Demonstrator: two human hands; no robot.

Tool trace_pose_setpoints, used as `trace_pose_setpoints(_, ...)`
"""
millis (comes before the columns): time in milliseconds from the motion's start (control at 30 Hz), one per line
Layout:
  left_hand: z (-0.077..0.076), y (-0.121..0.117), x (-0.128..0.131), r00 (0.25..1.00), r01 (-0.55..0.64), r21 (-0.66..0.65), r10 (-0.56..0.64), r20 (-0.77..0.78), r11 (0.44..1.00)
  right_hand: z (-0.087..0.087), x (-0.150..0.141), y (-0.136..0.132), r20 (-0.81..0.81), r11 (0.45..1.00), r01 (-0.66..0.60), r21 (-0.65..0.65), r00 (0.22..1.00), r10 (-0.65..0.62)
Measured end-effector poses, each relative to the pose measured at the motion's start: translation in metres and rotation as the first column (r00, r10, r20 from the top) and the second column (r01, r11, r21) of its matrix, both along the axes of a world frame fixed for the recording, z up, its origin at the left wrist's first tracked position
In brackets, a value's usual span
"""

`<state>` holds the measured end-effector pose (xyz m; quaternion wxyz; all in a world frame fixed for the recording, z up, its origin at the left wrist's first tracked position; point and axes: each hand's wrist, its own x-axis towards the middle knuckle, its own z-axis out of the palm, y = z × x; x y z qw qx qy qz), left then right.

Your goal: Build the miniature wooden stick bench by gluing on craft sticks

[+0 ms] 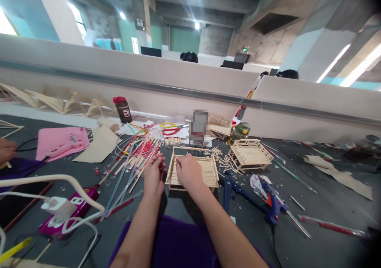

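Note:
A small bench-like model made of thin wooden sticks (210, 166) stands on the dark table right before me. My right hand (189, 172) is over its slatted surface, fingers curled down; whatever they pinch, if anything, is hidden. Just left of the model is my left hand (154, 170), its fingers loosely bent and a little apart, with no object visible in them. A similar finished-looking stick model (250, 155) sits to the right. Short cut sticks (223, 159) lie scattered between the two models. Red-tipped wooden sticks (147, 149) are heaped beyond my left hand.
Blue-handled cutters (228, 190) and a blue glue gun (275, 206) lie at right. Yellow-and-red scissors (172, 128) and a dark bottle (122, 110) are at the back. A purple power strip (85, 198) with white cables is at left. Another person's hand (7, 151) shows at the left edge.

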<state>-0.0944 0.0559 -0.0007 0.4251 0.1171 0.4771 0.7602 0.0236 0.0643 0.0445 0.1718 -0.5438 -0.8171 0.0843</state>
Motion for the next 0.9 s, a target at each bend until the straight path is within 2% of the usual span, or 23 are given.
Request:
trace_pose_setpoints(500,0.007,-0.002,-0.001,0.993,0.026,-0.006,-0.025,0.111,1.000,-0.012,-0.009,0.013,0.057,0.997,0.012,0.073,0.998,-0.017)
trace_pose_setpoints(600,0.008,-0.002,-0.001,0.994,0.026,-0.011,-0.025,0.108,1.000,-0.009,-0.011,0.014,0.085,0.998,0.028,0.062,0.996,-0.033)
trace_pose_setpoints(700,0.008,-0.002,-0.002,0.995,0.018,-0.015,-0.016,0.093,1.000,0.002,-0.004,0.007,0.076,0.996,0.031,0.084,0.996,-0.038)
trace_pose_setpoints(767,0.008,-0.002,-0.003,0.997,0.005,-0.017,-0.004,0.080,1.000,0.013,0.008,-0.006,-0.003,0.991,0.038,0.125,0.999,-0.038)
trace_pose_setpoints(833,0.008,-0.003,-0.003,0.998,-0.013,-0.011,0.013,0.062,1.000,0.022,0.027,-0.024,-0.169,0.988,0.034,0.153,0.986,-0.008)
trace_pose_setpoints(900,0.009,-0.003,-0.002,0.999,-0.044,0.003,0.044,0.031,0.999,0.027,0.050,-0.044,-0.375,0.987,0.019,0.158,0.926,0.042)
